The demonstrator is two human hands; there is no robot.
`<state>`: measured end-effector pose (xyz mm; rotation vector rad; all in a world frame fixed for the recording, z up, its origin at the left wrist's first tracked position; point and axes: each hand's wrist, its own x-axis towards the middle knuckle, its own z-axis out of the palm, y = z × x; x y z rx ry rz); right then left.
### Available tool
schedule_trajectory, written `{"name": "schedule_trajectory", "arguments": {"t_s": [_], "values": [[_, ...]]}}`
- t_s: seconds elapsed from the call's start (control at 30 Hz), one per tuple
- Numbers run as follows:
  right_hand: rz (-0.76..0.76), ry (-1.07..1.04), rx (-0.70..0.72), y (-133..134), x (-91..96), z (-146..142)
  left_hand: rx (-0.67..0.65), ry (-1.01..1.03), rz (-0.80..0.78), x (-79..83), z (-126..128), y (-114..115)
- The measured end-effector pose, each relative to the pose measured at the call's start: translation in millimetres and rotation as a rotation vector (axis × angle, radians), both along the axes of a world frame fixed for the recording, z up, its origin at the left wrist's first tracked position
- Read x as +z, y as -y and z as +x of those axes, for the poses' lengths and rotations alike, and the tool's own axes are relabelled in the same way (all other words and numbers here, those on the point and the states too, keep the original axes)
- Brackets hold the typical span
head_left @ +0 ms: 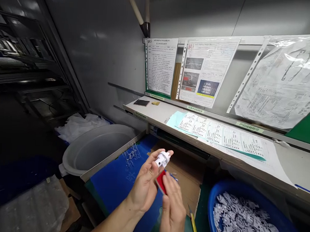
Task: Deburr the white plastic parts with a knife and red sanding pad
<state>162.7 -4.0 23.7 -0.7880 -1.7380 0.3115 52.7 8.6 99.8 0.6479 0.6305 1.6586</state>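
Note:
My left hand [145, 183] is closed on a small white plastic part [163, 159], holding it up between thumb and fingers above the bench. The part is roughly cylindrical, with a wider ring and a small dark hole in its side. In my right hand [174, 206], just below and to the right, is a thin flat pad with a red face [161, 181], pressed under the fingers. The upper end of the red pad comes close to the white part; whether they touch I cannot tell. Some of the pad is hidden by my right fingers.
A blue basin [211, 207] at right holds many white plastic parts [243, 219]. A yellow-handled tool [194, 227] lies by the cardboard [191, 167]. Clear plastic sprues [131, 153] lie on the blue mat [109, 183]. Left stands a grey bin [95, 151]; a shelf [157, 114] with papers [222, 134] runs behind.

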Motion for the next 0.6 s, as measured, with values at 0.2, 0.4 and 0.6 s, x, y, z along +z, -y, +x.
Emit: {"name": "schedule_trajectory", "arguments": {"t_s": [0.2, 0.4, 0.6], "values": [[-0.013, -0.142, -0.076, -16.6, 33.3, 19.0, -0.077, -0.156, 0.060, -10.9, 10.4, -9.6], [0.090, -0.115, -0.036, -26.6, 52.2, 11.7, -0.052, -0.241, 0.075, -5.4, 13.4, -5.8], [-0.071, -0.142, -0.027, -1.8, 9.0, 8.7, 0.027, -0.053, 0.038, -7.2, 7.3, -9.8]]}}
